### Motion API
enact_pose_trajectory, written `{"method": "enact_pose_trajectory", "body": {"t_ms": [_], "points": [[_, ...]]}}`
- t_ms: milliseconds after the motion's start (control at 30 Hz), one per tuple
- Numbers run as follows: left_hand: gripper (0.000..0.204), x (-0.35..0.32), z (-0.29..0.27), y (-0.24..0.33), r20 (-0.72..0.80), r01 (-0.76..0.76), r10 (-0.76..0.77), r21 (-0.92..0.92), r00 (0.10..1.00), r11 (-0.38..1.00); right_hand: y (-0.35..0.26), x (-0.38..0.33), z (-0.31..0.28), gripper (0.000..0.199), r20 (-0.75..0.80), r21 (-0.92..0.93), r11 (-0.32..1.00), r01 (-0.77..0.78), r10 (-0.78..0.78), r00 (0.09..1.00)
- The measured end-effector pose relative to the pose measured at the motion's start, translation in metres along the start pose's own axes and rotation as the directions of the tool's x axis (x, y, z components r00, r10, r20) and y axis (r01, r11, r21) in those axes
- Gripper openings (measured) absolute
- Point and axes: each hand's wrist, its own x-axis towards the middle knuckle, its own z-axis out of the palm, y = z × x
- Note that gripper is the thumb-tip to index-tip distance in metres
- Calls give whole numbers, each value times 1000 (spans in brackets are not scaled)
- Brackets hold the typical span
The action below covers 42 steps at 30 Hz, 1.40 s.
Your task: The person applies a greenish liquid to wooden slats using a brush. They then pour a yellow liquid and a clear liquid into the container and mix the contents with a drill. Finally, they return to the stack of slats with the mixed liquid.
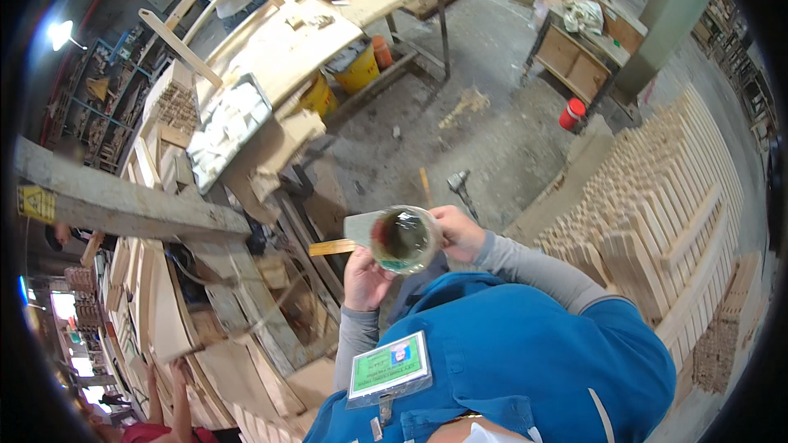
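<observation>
In front of my chest I hold a wide roll of clear tape [428,238], its round opening facing up. My right hand [460,234] is closed round the right side of the roll. My left hand [367,280] grips the lower left side, its fingertips pressed to the rim. A flat grey-green piece [359,228] sticks out to the left of the roll; whether it is fixed to the tape I cannot tell. Just beyond my left fingers is a narrow yellowish wooden strip [328,248]; whether my fingers touch it is hidden.
A workbench [336,33] stands ahead left, with a tray of white pieces [234,127]. Stacked wooden slats [657,213] fill the right side. A dark tool [461,184] and a red container [572,113] are on the floor. Another person's hands [179,371] work at lower left.
</observation>
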Motion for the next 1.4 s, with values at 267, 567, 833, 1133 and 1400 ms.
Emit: {"method": "enact_pose_trajectory", "body": {"t_ms": [267,567,833,1133,1400], "points": [[13,154,45,125,113,215,-251,263,961,940,-92,123,-26,24,-51,-246,967,63,-78,996],[15,269,105,141,180,144,-194,257,964,955,-165,107,-108,23,-637,-224,860,459,-486,599],[31,378,75,143,86,150,-164,144,983,978,-251,51,-196,22,-769,-364,678,638,-605,204],[38,517,202,36,44,344,-347,69,937,937,-375,38,-320,24,-802,-304,655,692,-567,185],[29,624,282,-3,-130,393,-381,80,915,916,-488,22,-420,23,-810,-393,642,658,-581,83]]}}
